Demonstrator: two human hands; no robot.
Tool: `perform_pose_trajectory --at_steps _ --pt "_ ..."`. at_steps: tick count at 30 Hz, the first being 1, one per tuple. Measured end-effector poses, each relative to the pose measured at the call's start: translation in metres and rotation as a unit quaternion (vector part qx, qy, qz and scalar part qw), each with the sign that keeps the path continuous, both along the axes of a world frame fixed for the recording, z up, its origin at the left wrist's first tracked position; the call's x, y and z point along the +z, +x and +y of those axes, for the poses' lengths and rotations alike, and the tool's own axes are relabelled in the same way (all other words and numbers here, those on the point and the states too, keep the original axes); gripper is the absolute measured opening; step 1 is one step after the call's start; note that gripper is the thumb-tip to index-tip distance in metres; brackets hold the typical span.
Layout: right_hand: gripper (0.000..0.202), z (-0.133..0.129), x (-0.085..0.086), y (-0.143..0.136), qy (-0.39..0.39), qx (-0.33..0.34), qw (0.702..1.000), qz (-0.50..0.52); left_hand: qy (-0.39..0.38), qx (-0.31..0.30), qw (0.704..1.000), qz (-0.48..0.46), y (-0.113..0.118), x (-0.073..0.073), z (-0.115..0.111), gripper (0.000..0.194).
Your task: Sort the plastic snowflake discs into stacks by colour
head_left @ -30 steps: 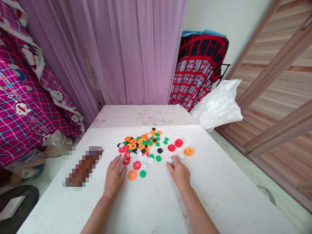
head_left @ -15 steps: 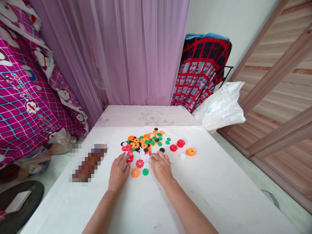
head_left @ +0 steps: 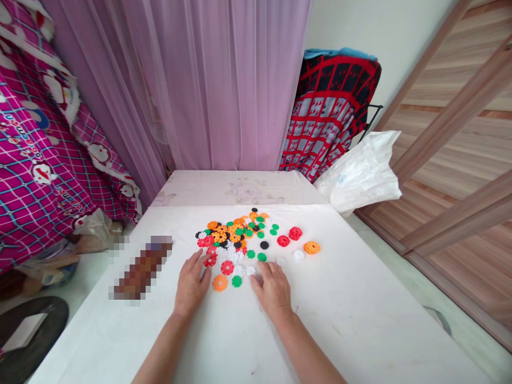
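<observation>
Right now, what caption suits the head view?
Left hand and right hand flank the near end of scattered colourful discs on white cloth, an orange stack farther right.

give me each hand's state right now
Left hand: open, beside a red disc, nothing visibly held.
Right hand: open, beside a white disc; contact cannot be told.

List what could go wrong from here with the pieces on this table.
1. The overlapping white pieces sit on a pale cloth, so one might be overlooked.
2. The left hand is close against a red piece at the pile's edge; a sideways move could push it into its neighbours.
3. Beyond the right hand, the orange pieces look stacked; a bump from that arm might spread them.
</observation>
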State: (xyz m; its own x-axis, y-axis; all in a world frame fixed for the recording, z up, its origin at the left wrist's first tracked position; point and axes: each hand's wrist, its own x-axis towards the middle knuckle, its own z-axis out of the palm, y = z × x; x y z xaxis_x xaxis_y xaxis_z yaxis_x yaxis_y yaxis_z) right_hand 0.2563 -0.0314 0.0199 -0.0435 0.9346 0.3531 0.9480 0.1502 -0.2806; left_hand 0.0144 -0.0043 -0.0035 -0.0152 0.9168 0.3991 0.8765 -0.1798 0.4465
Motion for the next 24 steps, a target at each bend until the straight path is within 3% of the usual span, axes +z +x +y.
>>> perform_pose_trajectory --at_steps 13,18,24 --pt "0.006 0.007 -0.004 -0.004 -0.021 0.012 0.999 0.027 -0.002 0.002 1.0 0.006 -0.001 0.001 0.0 0.037" --pt "0.01 0.005 -0.006 -0.001 -0.024 0.016 0.998 0.055 0.003 -0.001 1.0 0.008 -0.001 0.001 0.0 0.036" --pt "0.019 0.011 0.006 -0.003 -0.059 0.019 0.998 0.009 0.003 0.0 1.0 0.004 -0.002 0.0 0.0 0.036"
